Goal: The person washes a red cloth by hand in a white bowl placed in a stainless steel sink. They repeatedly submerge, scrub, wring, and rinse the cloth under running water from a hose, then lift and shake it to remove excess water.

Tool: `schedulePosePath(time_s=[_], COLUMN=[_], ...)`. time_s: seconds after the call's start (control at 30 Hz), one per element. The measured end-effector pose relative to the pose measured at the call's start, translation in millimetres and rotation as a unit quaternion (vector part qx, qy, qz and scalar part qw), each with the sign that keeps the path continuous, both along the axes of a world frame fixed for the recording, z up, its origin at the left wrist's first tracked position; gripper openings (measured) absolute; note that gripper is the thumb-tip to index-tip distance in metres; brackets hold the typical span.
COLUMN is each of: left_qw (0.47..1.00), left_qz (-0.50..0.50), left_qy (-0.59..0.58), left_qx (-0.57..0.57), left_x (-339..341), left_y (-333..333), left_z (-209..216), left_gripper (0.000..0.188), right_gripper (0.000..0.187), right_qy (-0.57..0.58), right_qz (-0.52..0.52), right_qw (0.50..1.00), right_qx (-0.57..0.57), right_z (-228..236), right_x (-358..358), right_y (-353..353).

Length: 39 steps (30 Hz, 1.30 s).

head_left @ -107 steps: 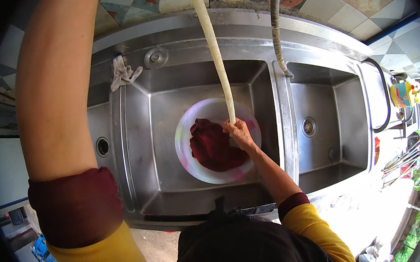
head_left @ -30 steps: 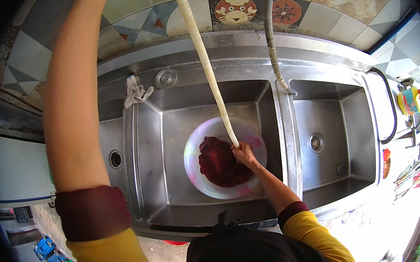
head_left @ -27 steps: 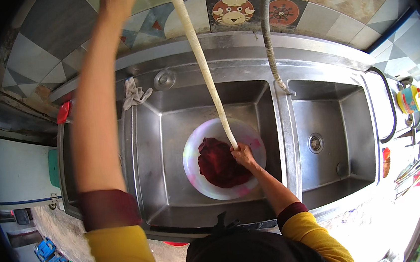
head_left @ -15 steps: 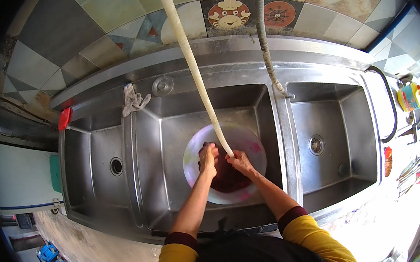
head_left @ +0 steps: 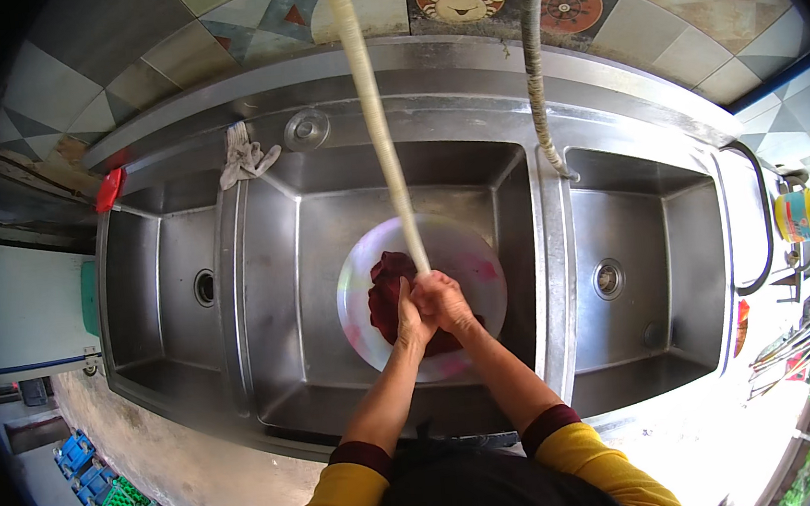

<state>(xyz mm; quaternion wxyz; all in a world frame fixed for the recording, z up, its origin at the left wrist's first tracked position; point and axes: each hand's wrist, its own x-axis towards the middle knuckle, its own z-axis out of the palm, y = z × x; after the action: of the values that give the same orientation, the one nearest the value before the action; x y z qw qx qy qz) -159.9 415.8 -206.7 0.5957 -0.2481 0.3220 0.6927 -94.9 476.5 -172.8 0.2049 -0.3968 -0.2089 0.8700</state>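
Note:
A pale, multicoloured round basin (head_left: 360,339) sits in the middle sink. Inside lies a dark red, wet-looking lump (head_left: 385,298), perhaps meat; I cannot make out its kind. The whitish hose (head_left: 381,130) hangs down from above into the basin, and my right hand (head_left: 443,302) is wrapped round its lower end. Against it, on the left, is my left hand (head_left: 413,322), thumb pointing up beside the hose end. Its fingers are mostly hidden, so I cannot see whether they grip anything. Both hands are over the red lump's right side.
The left sink (head_left: 174,312) and right sink (head_left: 624,330) flank the middle one. A grey ribbed hose (head_left: 536,78) comes down to the divider on the right. Pale gloves (head_left: 245,159) and a round metal lid (head_left: 306,130) lie on the back ledge. A yellow bottle (head_left: 797,216) stands far right.
My hands have come together, the left moving right to meet the right, which moved slightly left with the hose. More of the red lump shows. The view has shifted a little.

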Motion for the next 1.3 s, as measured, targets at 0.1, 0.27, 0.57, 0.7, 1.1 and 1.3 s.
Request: schedulePosePath(time_s=[0.1, 0.27, 0.57, 0.7, 1.1, 1.3], left_qw=[0.915, 0.949, 0.987, 0.958, 0.882, 0.702], left_qz=[-0.059, -0.145, -0.146, -0.196, -0.174, -0.072], left_qy=[-0.176, -0.129, 0.026, 0.201, 0.436, 0.705], left_qx=[0.357, 0.248, -0.066, -0.052, 0.024, 0.066], left_x=[-11.9, -10.7, 3.4, -25.1, -39.2, -126.9], left_y=[7.0, 24.8, 4.8, 10.5, 39.5, 96.0], left_z=[-6.6, -10.1, 4.8, 17.3, 83.0, 195.8], left_gripper=[0.063, 0.061, 0.028, 0.036, 0.055, 0.041], right_gripper=[0.043, 0.052, 0.035, 0.03, 0.031, 0.039], right_qy=[0.132, 0.103, -0.16, -0.047, 0.041, -0.081], right_qz=[-0.018, -0.055, -0.154, -0.021, -0.009, 0.0], right_qw=[0.982, 0.975, 0.969, 0.997, 0.994, 0.997], right_qx=[-0.137, -0.192, -0.105, -0.056, -0.103, 0.019], right_z=[1.1, 3.4, -20.1, -23.4, -46.8, -33.5], right_x=[-0.4, 3.6, -2.3, 1.2, 3.0, 7.8], right_y=[9.9, 11.9, 2.1, 7.3, 17.8, 28.4])
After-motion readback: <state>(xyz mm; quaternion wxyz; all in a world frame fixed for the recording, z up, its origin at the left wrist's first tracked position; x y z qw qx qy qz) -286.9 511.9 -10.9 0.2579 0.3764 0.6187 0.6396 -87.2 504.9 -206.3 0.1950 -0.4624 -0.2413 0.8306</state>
